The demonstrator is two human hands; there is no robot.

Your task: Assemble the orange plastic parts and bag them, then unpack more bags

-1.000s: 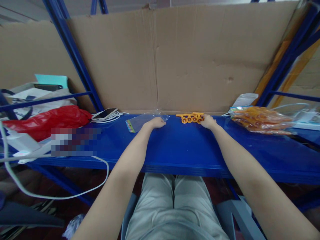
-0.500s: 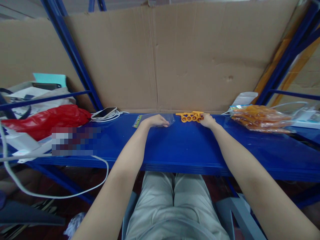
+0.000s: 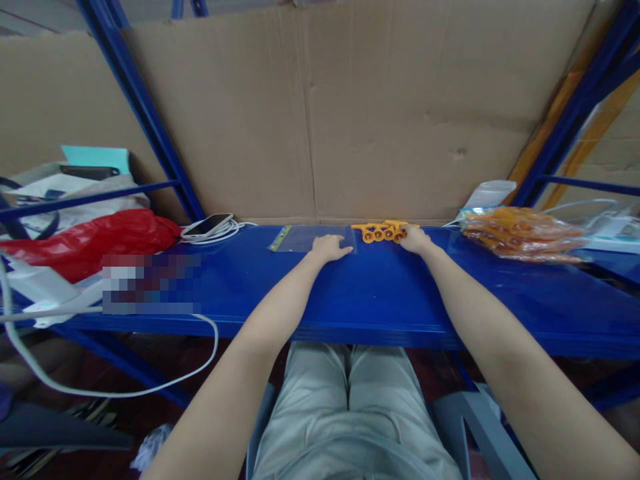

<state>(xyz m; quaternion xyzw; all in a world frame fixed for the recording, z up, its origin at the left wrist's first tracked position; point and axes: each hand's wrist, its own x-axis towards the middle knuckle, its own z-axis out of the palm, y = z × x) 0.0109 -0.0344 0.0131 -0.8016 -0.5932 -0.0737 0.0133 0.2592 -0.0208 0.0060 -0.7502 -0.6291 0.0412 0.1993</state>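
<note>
A clear plastic bag with a coloured header strip lies flat on the blue shelf near the cardboard back wall. My left hand rests on the bag's right end, fingers pressed down on it. Just to the right lies an orange plastic toy with a row of round rings. My right hand touches the toy's right end, its fingers curled on it.
A pile of bagged orange toys sits at the right of the shelf. A phone with a white cable lies at the left, beside a red plastic bag. Blue rack posts flank the cardboard wall.
My left hand has slid the clear bag to the right, toward the orange toy, and flattened it. My right hand has stayed on the toy.
</note>
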